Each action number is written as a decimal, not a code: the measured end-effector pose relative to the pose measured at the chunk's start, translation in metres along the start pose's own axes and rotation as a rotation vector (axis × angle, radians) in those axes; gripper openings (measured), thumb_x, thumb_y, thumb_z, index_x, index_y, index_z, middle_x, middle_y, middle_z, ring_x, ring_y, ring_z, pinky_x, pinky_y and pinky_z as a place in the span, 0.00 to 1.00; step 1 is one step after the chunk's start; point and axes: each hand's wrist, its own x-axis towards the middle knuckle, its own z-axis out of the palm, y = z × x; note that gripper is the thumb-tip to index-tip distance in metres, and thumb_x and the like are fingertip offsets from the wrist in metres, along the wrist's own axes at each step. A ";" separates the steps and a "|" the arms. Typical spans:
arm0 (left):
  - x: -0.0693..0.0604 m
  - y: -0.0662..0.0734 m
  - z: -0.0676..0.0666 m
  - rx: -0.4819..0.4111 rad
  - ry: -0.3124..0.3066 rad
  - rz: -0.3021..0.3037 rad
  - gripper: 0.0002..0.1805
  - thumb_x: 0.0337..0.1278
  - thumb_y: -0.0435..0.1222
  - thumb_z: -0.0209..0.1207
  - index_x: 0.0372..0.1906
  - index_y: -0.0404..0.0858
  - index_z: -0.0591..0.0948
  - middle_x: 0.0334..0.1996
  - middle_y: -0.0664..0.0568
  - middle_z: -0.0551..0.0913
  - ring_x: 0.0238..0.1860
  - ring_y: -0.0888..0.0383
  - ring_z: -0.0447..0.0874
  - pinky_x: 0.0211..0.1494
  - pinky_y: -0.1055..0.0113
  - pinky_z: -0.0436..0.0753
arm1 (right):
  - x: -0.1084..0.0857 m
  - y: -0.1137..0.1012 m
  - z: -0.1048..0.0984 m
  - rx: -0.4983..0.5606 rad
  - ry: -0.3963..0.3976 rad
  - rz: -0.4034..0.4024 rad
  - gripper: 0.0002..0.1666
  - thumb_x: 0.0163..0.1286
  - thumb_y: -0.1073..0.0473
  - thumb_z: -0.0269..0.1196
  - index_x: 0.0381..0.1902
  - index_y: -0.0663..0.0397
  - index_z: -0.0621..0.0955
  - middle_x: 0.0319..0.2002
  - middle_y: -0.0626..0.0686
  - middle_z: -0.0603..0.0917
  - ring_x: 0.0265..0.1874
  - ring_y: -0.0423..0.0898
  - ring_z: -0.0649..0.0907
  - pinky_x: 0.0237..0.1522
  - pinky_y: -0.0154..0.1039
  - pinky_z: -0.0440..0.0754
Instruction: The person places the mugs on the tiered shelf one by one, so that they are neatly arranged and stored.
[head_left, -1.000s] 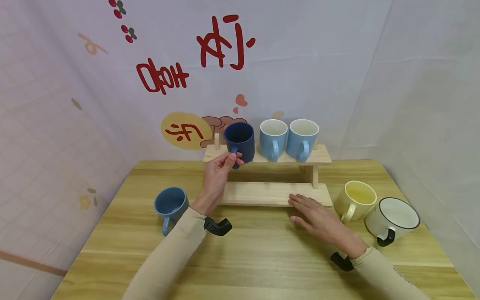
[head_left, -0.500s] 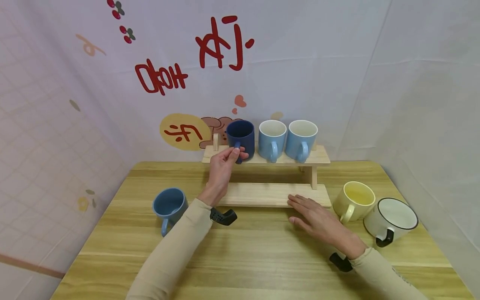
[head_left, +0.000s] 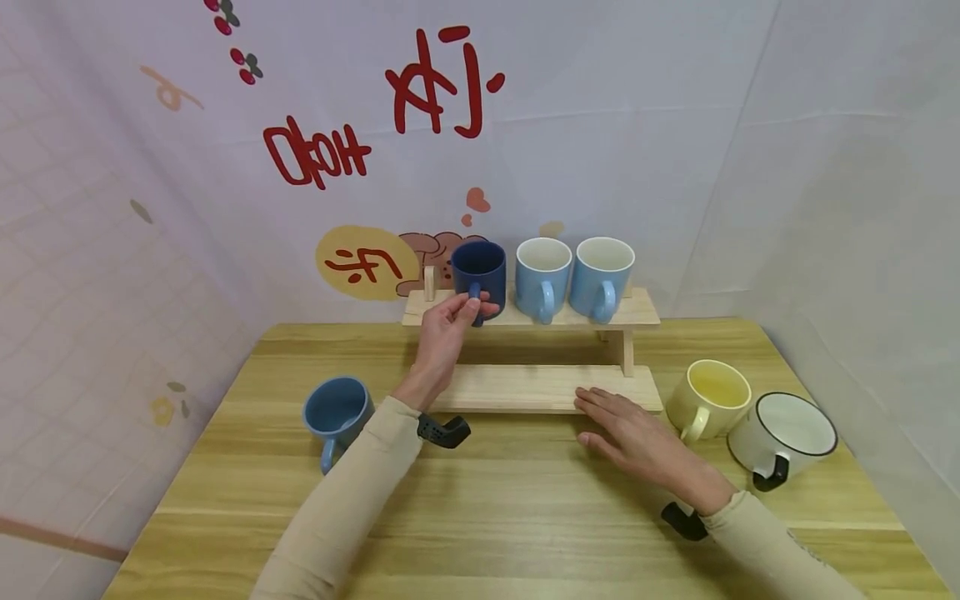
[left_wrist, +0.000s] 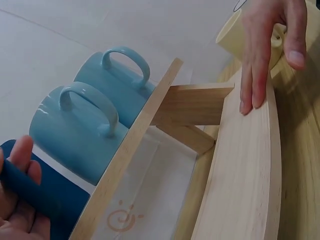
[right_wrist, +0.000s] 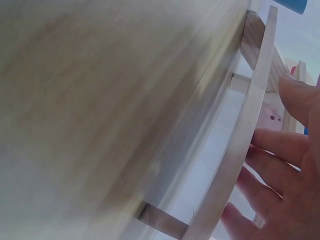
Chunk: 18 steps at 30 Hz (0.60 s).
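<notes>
A dark blue mug point(head_left: 480, 265) is upright at the left end of the top tier of a wooden two-tier rack point(head_left: 525, 390). My left hand point(head_left: 442, 337) pinches its handle between thumb and fingers, as the left wrist view also shows. Beside it on the same tier stand two light blue mugs point(head_left: 543, 271), their handles facing me. My right hand point(head_left: 630, 437) lies with extended fingers on the right end of the lower tier. In the right wrist view, its fingers point(right_wrist: 280, 145) touch the edge of the rack's board.
A medium blue mug point(head_left: 337, 404) stands on the table point(head_left: 510, 517) at left, near my left sleeve. To the right are a yellow mug point(head_left: 708, 400) and a white mug with a black rim and handle point(head_left: 783, 437). A printed cloth wall point(head_left: 637, 125) rises behind the rack.
The dark blue mug has come slightly down and to the right onto the top tier, my left hand moving with it. My right hand has stayed in place on the lower tier.
</notes>
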 end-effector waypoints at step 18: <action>-0.048 -0.012 -0.019 0.308 -0.023 0.189 0.29 0.73 0.39 0.60 0.74 0.36 0.72 0.69 0.44 0.76 0.71 0.48 0.71 0.76 0.45 0.66 | 0.000 -0.001 -0.002 -0.010 0.004 -0.014 0.34 0.72 0.52 0.69 0.68 0.68 0.77 0.69 0.65 0.76 0.68 0.66 0.75 0.66 0.63 0.73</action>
